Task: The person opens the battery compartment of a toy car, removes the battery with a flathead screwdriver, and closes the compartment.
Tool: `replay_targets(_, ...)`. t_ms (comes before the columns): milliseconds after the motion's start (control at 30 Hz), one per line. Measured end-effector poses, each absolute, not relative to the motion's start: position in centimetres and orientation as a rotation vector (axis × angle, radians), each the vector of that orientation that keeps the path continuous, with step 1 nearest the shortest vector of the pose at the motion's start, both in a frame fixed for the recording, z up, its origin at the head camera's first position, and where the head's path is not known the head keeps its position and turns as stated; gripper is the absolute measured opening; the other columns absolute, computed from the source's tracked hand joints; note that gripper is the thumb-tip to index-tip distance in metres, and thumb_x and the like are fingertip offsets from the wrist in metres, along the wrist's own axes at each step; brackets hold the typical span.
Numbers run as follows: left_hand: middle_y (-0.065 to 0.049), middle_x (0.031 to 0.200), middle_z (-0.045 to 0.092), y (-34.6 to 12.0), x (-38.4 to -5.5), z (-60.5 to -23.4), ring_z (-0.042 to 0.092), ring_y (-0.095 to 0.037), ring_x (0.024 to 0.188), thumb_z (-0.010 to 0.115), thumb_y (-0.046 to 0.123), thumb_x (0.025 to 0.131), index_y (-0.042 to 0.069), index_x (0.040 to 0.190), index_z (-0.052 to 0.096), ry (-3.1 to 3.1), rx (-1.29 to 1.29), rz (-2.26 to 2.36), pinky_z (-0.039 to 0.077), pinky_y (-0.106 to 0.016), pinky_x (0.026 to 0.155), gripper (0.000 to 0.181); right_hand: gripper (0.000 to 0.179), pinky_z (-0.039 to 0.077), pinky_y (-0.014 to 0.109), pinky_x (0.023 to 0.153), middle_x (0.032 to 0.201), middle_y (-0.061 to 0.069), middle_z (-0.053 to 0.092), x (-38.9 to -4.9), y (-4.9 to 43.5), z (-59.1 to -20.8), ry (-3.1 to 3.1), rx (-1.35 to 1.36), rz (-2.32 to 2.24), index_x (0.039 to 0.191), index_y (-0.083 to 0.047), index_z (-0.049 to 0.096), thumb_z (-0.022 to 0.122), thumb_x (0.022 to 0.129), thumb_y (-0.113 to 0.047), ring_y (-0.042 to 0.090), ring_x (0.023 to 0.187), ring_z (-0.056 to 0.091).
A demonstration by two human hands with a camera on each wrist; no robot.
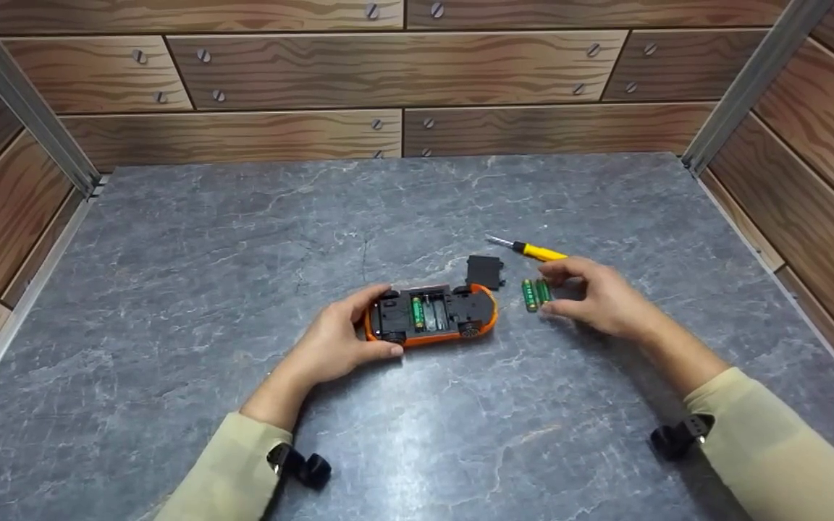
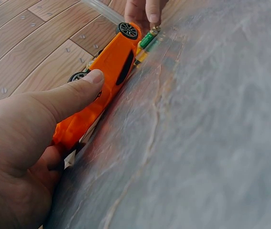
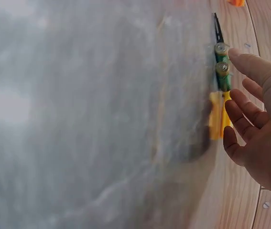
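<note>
An orange toy car [image 1: 431, 337] lies wheels up, its black underside facing me. My left hand [image 1: 337, 334] grips its left end, the thumb [image 2: 78, 95] along the near side and fingers on the far side. One green battery [image 1: 418, 312] sits at the left of the uncovered battery compartment; the slots to its right show bare. Two green batteries [image 1: 536, 294] lie side by side to the right of the car. Around their right side is my right hand [image 1: 605, 300], thumb and forefinger spread apart at the ends of the nearer one.
A black battery cover [image 1: 485, 272] lies just behind the car's right end. Farther back is a screwdriver [image 1: 541, 252] with a yellow handle, its tip pointing left. Wood-patterned walls [image 1: 402, 69] enclose the grey marbled tabletop [image 1: 243, 231] at the back and sides.
</note>
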State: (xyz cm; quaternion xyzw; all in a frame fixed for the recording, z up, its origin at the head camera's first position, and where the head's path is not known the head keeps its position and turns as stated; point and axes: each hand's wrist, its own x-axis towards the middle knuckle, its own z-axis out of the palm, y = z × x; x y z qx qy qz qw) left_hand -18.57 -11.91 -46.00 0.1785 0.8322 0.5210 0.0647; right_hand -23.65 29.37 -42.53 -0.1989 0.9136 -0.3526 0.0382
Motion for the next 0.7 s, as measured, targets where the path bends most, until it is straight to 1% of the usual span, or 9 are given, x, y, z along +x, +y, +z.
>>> replay_targets(100,-0.007,0.146,0.065,-11.9,-18.6,-46.0,0.066,-0.020,0.120,0.097,0.023,0.077,0.009,0.159,0.047,2.507,0.547,1.578,0.044,-0.045,0.115,0.098,0.055,0.051,0.056,0.104,0.131,0.017,0.069,-23.4,28.9,-41.8,2.832,-0.623,-1.083,0.137,0.000,0.067,0.088,0.089,-0.015,0.036,0.123,0.063)
replay_targets(267,-0.007,0.148,0.063,-12.0,-18.5,-46.1,0.065,-0.019,0.123,0.097,0.024,0.077,0.009,0.159,0.047,2.519,0.545,1.562,0.042,-0.043,0.117,0.098,0.051,0.049,0.057,0.103,0.134,0.013,0.069,-22.8,27.1,-40.5,2.858,-0.696,-1.124,0.136,-0.002,0.068,0.086,0.091,-0.019,0.033,0.124,0.062)
replay_targets(533,-0.006,0.145,0.065,-11.9,-18.5,-46.0,0.066,-0.016,0.118,0.097,0.024,0.077,0.009,0.159,0.047,2.507,0.530,1.566,0.045,-0.042,0.114,0.098,0.051,0.051,0.058,0.103,0.132,0.009,0.071,-21.9,22.6,-39.5,2.784,-0.906,-1.187,0.134,-0.006,0.070,0.089,0.088,-0.019,0.028,0.123,0.063)
replay_targets(600,-0.006,0.145,0.065,-11.9,-18.5,-45.9,0.066,-0.017,0.119,0.097,0.024,0.077,0.009,0.160,0.047,2.504,0.527,1.565,0.045,-0.042,0.114,0.098,0.051,0.051,0.057,0.104,0.134,0.008,0.070,-21.7,21.3,-39.4,2.766,-0.954,-1.179,0.134,-0.007,0.070,0.089,0.089,-0.021,0.027,0.125,0.063)
replay_targets(700,-0.007,0.146,0.064,-11.9,-18.6,-46.0,0.065,-0.019,0.123,0.097,0.024,0.078,0.009,0.160,0.046,2.509,0.535,1.560,0.042,-0.044,0.116,0.097,0.051,0.049,0.054,0.109,0.136,0.007,0.069,-21.5,19.6,-39.3,2.746,-1.018,-1.143,0.135,-0.008,0.070,0.088,0.090,-0.024,0.028,0.128,0.062)
